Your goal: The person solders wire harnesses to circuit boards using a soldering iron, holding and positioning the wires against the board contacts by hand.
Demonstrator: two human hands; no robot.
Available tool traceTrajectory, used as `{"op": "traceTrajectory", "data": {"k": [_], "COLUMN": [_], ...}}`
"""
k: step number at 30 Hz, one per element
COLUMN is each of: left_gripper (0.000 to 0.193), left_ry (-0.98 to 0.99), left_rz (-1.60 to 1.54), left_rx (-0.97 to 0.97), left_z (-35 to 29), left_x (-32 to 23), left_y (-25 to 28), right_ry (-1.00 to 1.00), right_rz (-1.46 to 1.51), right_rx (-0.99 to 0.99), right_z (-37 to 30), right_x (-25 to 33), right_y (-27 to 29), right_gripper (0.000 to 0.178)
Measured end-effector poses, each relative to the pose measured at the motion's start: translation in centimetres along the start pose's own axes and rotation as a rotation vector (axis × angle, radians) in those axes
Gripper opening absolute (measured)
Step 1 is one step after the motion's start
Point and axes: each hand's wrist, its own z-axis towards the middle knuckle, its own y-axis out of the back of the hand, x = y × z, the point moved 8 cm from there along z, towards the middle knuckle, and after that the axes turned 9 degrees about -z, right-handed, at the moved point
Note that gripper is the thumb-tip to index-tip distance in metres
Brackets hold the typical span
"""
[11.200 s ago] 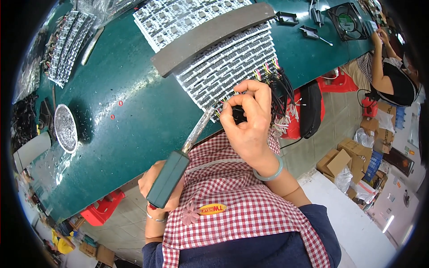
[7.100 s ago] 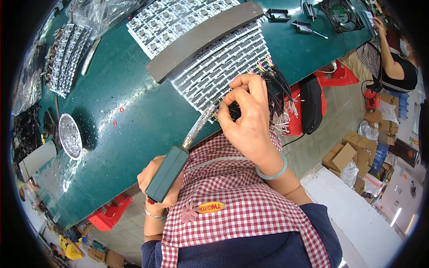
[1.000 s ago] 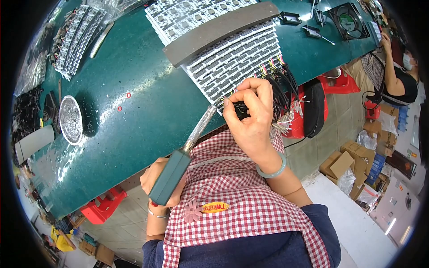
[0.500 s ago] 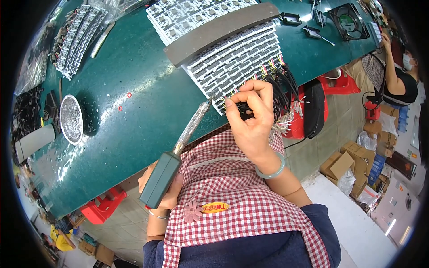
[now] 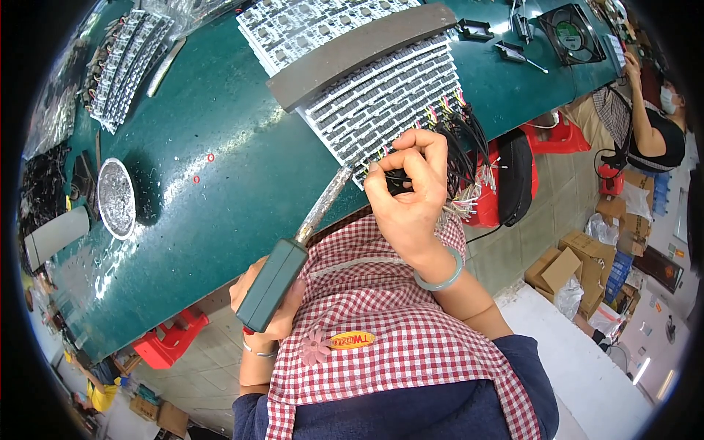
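My left hand (image 5: 287, 314) is wrapped round the green handle of a soldering iron (image 5: 273, 284). The iron's metal shaft slants up to the right, its tip at the near corner of a stack of white circuit board strips (image 5: 378, 103). Just right of that tip, my right hand (image 5: 412, 209) has thumb and forefinger pinched at the boards' edge, apparently on a thin wire end; the fingers partly hide it. Black wires (image 5: 462, 147) with coloured ends run along that edge and hang off the table behind my right hand. A dark curved bar (image 5: 359, 51) lies across the boards.
On the green table (image 5: 213, 220) stand a metal bowl (image 5: 117, 198) with greyish residue and, at the far right, a black fan (image 5: 572, 35). More board strips (image 5: 128, 70) lie at the far left. A masked person (image 5: 649, 125) sits at right, beyond a red stool (image 5: 557, 138).
The soldering iron and my left hand have shifted slightly right, the tip staying by the boards' corner. My right hand keeps its pinch with only a tiny shift.
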Motion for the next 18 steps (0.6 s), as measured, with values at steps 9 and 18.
{"op": "traceTrajectory", "data": {"k": [9, 18], "left_gripper": [0.032, 0.031], "left_ry": [0.082, 0.105], "left_rz": [-0.043, -0.054], "left_rx": [-0.075, -0.109], "left_z": [-0.7, -0.8], "left_x": [1.2, 1.1], "left_y": [0.5, 0.9], "right_ry": [0.090, 0.085], "right_rz": [-0.083, -0.057], "right_rx": [0.061, 0.072], "right_z": [0.1, -0.1], "right_x": [0.8, 0.4], "right_y": [0.2, 0.2], "right_gripper": [0.015, 0.011]}}
